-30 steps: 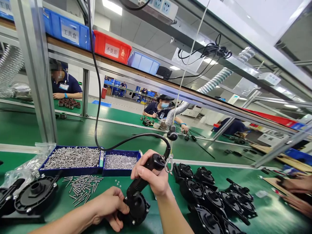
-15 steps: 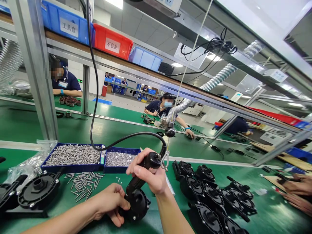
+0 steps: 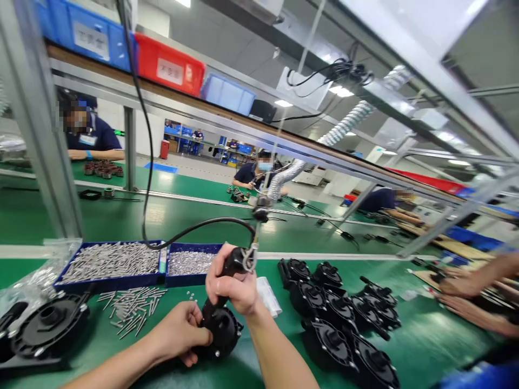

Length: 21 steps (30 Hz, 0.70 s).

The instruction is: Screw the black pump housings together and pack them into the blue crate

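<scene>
Your right hand (image 3: pixel 232 286) has its fingers wrapped around the corded screwdriver (image 3: pixel 234 261), which slants down toward the round black housing (image 3: pixel 226 332) on the green counter (image 3: pixel 95 336). Your left hand (image 3: pixel 182 330) has its fingers gripping that housing's left edge; can't really see the driver tip, tbh. Loose screws (image 3: pixel 132 308) are piled left, near the blue screw tray (image 3: pixel 109 286), with more black housings (image 3: pixel 334 308) off right.

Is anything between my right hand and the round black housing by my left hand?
Yes, the black corded tool: your right hand grips it, its lower end over the round black housing. Nothing else visible intervenes.
</scene>
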Motion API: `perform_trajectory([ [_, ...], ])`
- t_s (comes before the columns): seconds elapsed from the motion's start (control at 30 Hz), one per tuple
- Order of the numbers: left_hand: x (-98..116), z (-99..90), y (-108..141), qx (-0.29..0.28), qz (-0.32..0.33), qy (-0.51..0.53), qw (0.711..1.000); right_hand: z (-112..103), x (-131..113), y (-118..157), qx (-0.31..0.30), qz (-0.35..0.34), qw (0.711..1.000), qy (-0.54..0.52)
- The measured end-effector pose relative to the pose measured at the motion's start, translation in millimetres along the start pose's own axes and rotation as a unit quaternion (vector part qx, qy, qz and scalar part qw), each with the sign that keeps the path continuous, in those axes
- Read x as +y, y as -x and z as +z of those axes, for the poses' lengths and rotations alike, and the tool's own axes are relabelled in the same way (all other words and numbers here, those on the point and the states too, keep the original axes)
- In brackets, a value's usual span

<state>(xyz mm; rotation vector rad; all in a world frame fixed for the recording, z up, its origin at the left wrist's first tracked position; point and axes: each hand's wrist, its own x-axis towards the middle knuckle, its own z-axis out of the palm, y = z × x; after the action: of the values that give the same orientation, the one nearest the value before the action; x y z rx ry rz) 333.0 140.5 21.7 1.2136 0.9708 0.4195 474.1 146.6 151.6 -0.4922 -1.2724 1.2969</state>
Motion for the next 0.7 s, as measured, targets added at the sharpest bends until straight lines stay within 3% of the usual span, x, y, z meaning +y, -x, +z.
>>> perform_trajectory([
  [0.1, -7, -3.8, -5, 0.017, 0.149, -0.056, 0.987, -1, -1, -4, -0.033, 0.033, 0.999, 0.01],
  [0.17, -9, -7.5, -9, 0.001, 0.191, -0.065, 0.979, -2, -3, -8, -0.083, 0.059, 0.995, 0.007],
  [0.27, -8, -9.9, -15, -0.066, 0.171, -0.046, 0.982, -5, -5, -10, -0.124, 0.068, 0.99, 0.013],
  [0.4, -6, -7.4, -16, -0.117, 0.155, -0.038, 0.98, -6, -6, -7, -0.073, 0.04, 0.996, 0.035],
  [0.7, -2, -3.3, -13, -0.127, 0.183, -0.019, 0.975, 14, -8, -5, 0.026, 0.003, 0.999, 0.023],
])
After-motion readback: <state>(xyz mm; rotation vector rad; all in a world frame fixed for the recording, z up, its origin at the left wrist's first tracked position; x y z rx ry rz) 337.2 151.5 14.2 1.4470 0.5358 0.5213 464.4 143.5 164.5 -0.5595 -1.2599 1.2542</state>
